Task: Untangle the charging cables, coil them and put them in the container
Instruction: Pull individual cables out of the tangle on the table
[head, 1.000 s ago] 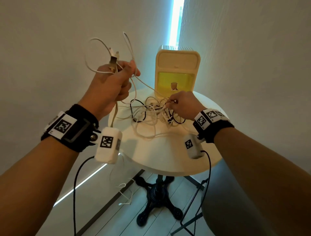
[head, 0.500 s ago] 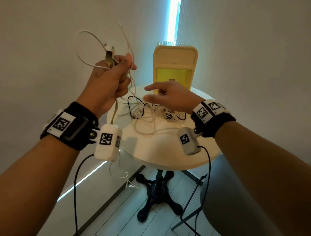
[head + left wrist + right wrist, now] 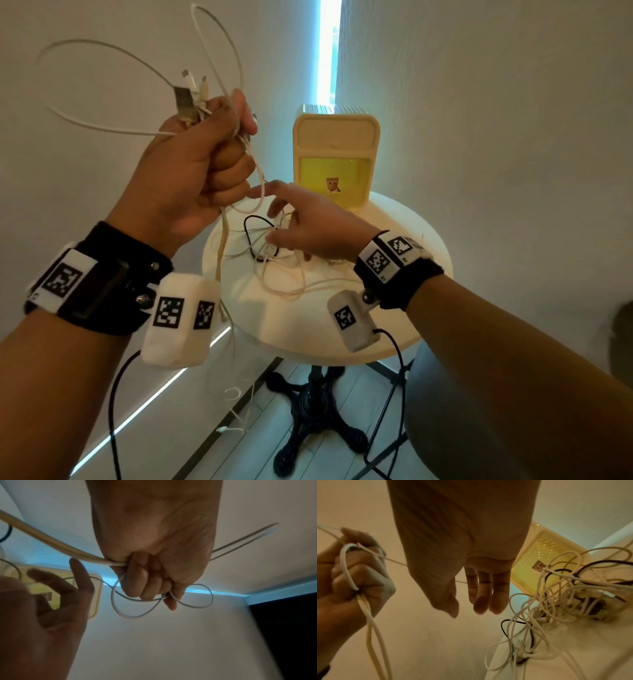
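My left hand (image 3: 209, 161) is raised in a fist and grips a bundle of white cables (image 3: 219, 68), whose plug ends (image 3: 188, 96) stick up above it while loops arc over and strands hang below. The wrist view shows the same fist (image 3: 147, 580) with cable loops (image 3: 137, 609) under it. My right hand (image 3: 301, 226) hovers open, fingers spread, over the tangle of white and black cables (image 3: 274, 260) on the round table (image 3: 394, 219), reaching toward the left hand. From its own wrist, the right hand (image 3: 479, 599) holds nothing. The cream and yellow container (image 3: 335, 157) stands at the table's back.
The table stands in a narrow corner between two walls, on a black pedestal foot (image 3: 315, 411). One white cable end (image 3: 233, 411) dangles toward the floor left of the table. A grey rounded seat (image 3: 445, 411) sits at the lower right.
My left hand has lifted the held cables higher. My right hand let go of the tangle, opened and moved left toward the left hand.
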A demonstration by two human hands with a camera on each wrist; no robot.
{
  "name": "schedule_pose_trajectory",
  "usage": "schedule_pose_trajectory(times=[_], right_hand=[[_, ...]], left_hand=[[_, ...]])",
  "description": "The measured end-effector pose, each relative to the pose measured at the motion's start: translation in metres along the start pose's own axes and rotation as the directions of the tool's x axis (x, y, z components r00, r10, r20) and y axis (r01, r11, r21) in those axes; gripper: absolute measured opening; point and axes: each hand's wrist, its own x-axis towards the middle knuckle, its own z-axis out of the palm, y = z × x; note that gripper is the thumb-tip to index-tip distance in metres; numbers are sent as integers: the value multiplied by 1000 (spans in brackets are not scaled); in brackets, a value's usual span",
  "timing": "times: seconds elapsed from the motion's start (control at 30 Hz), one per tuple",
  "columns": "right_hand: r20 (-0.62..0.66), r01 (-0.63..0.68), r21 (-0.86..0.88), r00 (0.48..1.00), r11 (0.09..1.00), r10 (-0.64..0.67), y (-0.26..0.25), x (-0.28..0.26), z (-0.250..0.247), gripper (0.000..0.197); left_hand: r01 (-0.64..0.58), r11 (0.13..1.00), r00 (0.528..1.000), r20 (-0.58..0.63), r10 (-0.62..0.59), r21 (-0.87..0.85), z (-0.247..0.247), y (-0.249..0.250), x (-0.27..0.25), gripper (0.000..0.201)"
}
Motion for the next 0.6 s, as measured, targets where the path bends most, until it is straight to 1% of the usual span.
schedule_pose_trajectory(times=[0.03,0.07,0.1,0.13,0.17,0.2,0.23,0.27,0.3,0.33,0.4,0.47,0.57,0.6], right_hand=[[16,29,-57,999,998,-28,-4,1,1,46],[-5,65,-128,998,990,-66,-6,3,3,36],[-51,96,-191,993,977,-107,-10,4,5,25],[-126,109,-227,982,968,-141,-14,6,7,22],[-229,103,-237,960,966,-158,-16,7,10,26],[-347,88,-213,924,973,-159,-18,10,11,32],[-458,74,-165,877,983,-143,-20,12,13,36],[-539,61,-111,835,992,-112,-24,14,13,40],[-584,52,-68,807,996,-82,-26,16,12,42],[-602,47,-45,796,998,-64,-27,17,12,43],[-591,61,-34,804,998,-70,-28,18,15,40],[-534,97,-18,840,995,-91,-27,16,20,39],[-432,159,51,894,986,-122,-31,13,32,28],[-393,176,77,910,981,-132,-34,13,37,37]], left_hand=[[15,1000,1000,16,-15,-21,0,4,0,35],[30,999,999,32,-28,-39,0,8,1,37],[40,998,998,45,-37,-46,0,13,1,38],[43,998,997,58,-41,-43,-1,18,0,39],[44,999,997,72,-41,-32,-2,24,0,40],[45,999,995,87,-43,-18,-4,30,-1,42],[50,999,994,101,-50,-1,-6,36,-2,43],[61,998,992,108,-63,19,-9,40,-4,44],[75,996,991,104,-79,45,-12,44,-6,45],[90,993,991,91,-97,73,-17,46,-8,45],[126,984,990,44,-133,125,-28,46,-15,45],[173,973,985,-16,-172,153,-43,41,-22,44],[253,953,966,-101,-238,167,-64,30,-33,43],[275,947,959,-119,-258,168,-69,25,-37,43]])
